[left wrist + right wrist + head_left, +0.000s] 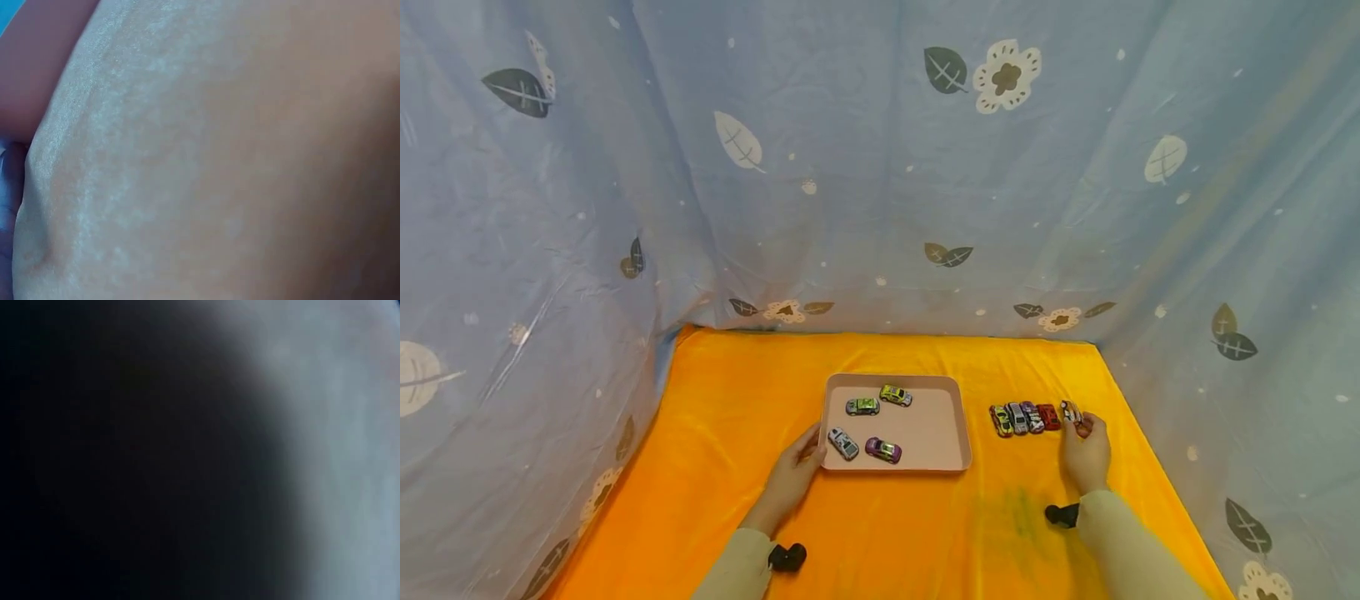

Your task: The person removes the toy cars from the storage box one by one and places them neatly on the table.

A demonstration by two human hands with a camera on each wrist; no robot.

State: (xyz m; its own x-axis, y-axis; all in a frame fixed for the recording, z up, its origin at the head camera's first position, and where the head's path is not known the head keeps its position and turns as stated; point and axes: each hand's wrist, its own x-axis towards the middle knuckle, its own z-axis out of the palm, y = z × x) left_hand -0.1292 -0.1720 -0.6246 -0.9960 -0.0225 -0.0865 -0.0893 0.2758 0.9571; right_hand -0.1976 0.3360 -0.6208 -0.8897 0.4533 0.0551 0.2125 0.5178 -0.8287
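Observation:
My left hand (793, 475) grips the left edge of a shallow pink tray (936, 462), its thumb close to the front left corner. Inside the tray lie a green toy car (862, 407), a yellow one (896, 395), a white one (843, 443) and a purple one (883, 450). Over on the right, my right hand (1087, 457) pinches a small white patterned toy car (1071, 412) at the right end of a row. Skin fills most of the left wrist view, and the right wrist view is dark and blurred.
Right of the tray, a yellow-green car (1001, 421), a silver car (1017, 418), a purple-white car (1032, 417) and a red car (1049, 417) stand side by side. A yellow-orange cloth (917, 533) covers the table. Blue patterned curtains (880, 183) enclose the back and sides.

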